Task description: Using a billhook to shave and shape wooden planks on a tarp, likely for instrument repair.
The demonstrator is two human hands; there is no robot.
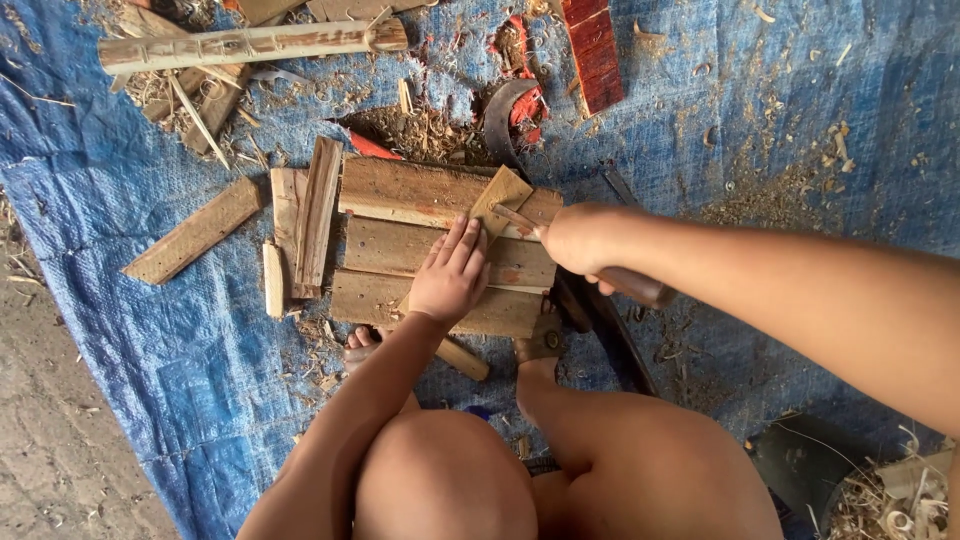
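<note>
- Hands over a stack of wooden boards [400, 250] on a blue tarp [750, 120], frame centre.
- Left hand [450, 275]: fingers extended, pressed flat on a thin wood strip [497, 200] that lies diagonally across the boards.
- Right hand [580, 240]: fingers clenched around a dark-handled knife [630, 283]; blade meets the strip's 3 o'clock edge.
- Loose plank [195, 232] at 9 o'clock; pale pole [250, 42] at 11 o'clock; red slat [593, 50] at 12 o'clock.
- Shavings scattered around.

My arms are bare, with no sleeves, watch or rings. My knees and feet are bare too.
</note>
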